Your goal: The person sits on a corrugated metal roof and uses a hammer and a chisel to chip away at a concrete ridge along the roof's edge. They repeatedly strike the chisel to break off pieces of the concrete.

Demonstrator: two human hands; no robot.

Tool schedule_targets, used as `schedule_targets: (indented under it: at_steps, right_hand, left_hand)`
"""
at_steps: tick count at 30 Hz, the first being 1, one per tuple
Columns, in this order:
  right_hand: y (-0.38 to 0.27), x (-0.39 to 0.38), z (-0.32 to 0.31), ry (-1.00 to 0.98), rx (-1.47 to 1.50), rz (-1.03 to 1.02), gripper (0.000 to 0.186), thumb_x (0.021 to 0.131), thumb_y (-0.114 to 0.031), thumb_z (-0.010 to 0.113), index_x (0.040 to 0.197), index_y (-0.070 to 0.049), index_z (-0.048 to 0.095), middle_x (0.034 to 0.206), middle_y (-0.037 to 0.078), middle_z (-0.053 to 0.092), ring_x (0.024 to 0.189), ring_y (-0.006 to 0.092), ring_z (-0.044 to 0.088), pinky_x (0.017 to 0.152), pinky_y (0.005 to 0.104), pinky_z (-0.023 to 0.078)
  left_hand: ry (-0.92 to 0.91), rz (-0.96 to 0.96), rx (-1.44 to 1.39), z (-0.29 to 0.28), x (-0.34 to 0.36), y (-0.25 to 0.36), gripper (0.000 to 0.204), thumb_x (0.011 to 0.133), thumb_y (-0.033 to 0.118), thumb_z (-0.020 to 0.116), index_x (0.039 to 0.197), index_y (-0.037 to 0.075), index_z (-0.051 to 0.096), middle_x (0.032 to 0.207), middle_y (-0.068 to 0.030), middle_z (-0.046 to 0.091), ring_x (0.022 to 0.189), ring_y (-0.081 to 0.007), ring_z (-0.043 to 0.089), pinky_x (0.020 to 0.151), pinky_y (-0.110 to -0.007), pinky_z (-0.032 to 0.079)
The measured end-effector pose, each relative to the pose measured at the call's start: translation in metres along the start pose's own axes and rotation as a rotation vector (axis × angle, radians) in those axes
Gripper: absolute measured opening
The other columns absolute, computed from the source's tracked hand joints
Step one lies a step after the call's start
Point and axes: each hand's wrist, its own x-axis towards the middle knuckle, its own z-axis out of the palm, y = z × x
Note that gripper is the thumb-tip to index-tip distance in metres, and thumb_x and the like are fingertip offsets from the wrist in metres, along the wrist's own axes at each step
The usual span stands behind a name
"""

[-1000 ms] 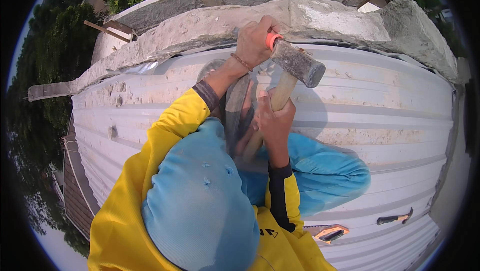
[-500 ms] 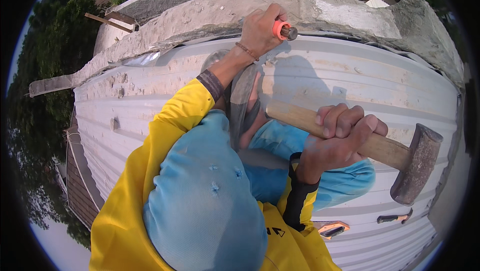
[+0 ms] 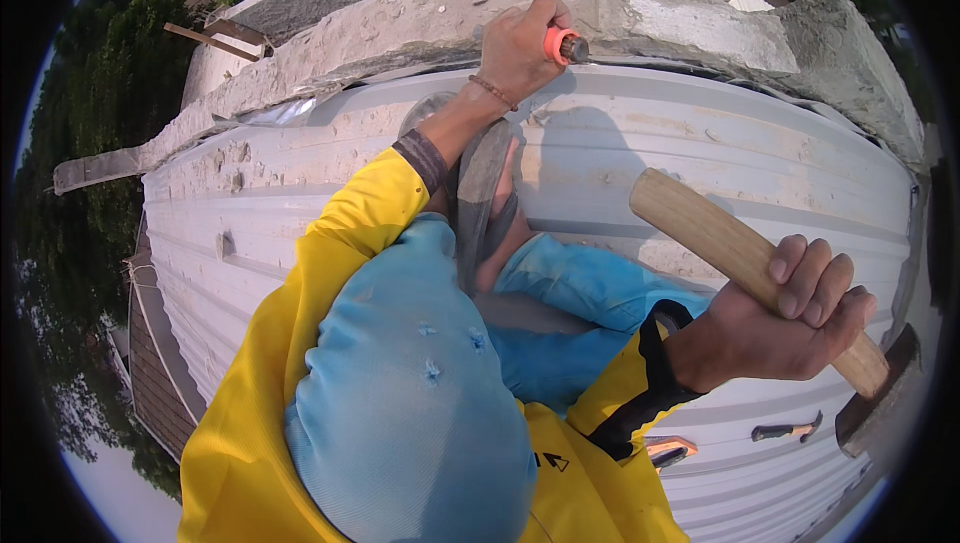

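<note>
My left hand is closed around a chisel with an orange hand guard, its round metal end showing, held at the rough concrete ledge. My right hand grips the wooden handle of a heavy mallet at the lower right. The dark metal head sits near the rim of the picture. Beneath me is white ribbed metal roofing, dusted with debris. My legs in blue cloth are bent, with a grey sandal below my left forearm.
A saw with an orange handle and a claw hammer lie on the roofing at the lower right. Trees and a tiled roof stand beyond the left edge. Another low wall runs behind the ledge.
The mallet has swung from beside the chisel out to the lower right, carried by my right hand. My left hand and the chisel have shifted slightly up along the ledge.
</note>
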Motion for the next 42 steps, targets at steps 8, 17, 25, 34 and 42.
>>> schedule_targets:
  at_steps: [8, 17, 25, 34, 42]
  right_hand:
    - [0.116, -0.075, -0.025, -0.283, -0.353, 0.952, 0.021, 0.095, -0.017, 0.065, 0.092, -0.003, 0.05, 0.058, 0.0, 0.046, 0.039, 0.0085, 0.043, 0.036, 0.0257, 0.035]
    - [-0.019, 0.027, -0.007, -0.138, -0.103, -0.117, 0.037, 0.105, -0.027, 0.039, 0.07, -0.019, 0.03, 0.056, -0.005, 0.032, 0.043, 0.0054, 0.034, 0.044, 0.0229, 0.038]
    - [0.127, -0.079, -0.029, -0.308, -0.346, 1.021, 0.022, 0.094, -0.017, 0.066, 0.094, -0.007, 0.047, 0.058, 0.0, 0.042, 0.041, 0.0087, 0.039, 0.037, 0.0286, 0.036]
    - [-0.017, 0.018, 0.006, -0.023, -0.134, -0.115, 0.04, 0.105, -0.028, 0.042, 0.067, -0.017, 0.035, 0.055, -0.005, 0.027, 0.042, 0.005, 0.03, 0.041, 0.023, 0.036]
    - [0.131, -0.083, -0.024, -0.316, -0.315, 1.091, 0.018, 0.096, -0.015, 0.063, 0.091, -0.007, 0.047, 0.058, -0.002, 0.042, 0.04, 0.0084, 0.039, 0.038, 0.0281, 0.037]
  left_hand:
    - [-0.022, -0.023, 0.092, -0.004, 0.008, -0.01, 0.027, 0.074, 0.009, 0.075, 0.094, 0.012, 0.056, 0.076, -0.0066, 0.066, 0.07, -0.0268, 0.068, 0.062, -0.035, 0.053]
    - [-0.007, 0.021, 0.082, 0.001, -0.003, -0.004, 0.029, 0.073, 0.009, 0.076, 0.093, 0.013, 0.056, 0.076, -0.0066, 0.067, 0.069, -0.0267, 0.068, 0.061, -0.035, 0.053]
    - [-0.049, -0.052, 0.078, -0.008, -0.009, -0.004, 0.029, 0.072, 0.011, 0.077, 0.091, 0.012, 0.056, 0.075, -0.0072, 0.066, 0.07, -0.0275, 0.067, 0.061, -0.036, 0.052]
    - [-0.011, 0.021, 0.073, -0.002, 0.0, -0.002, 0.028, 0.073, 0.009, 0.076, 0.091, 0.013, 0.055, 0.074, -0.0065, 0.065, 0.068, -0.0281, 0.066, 0.059, -0.037, 0.051]
    - [-0.025, -0.023, 0.099, -0.008, -0.006, -0.005, 0.027, 0.073, 0.008, 0.076, 0.09, 0.012, 0.056, 0.074, -0.0066, 0.065, 0.069, -0.0281, 0.066, 0.06, -0.037, 0.051]
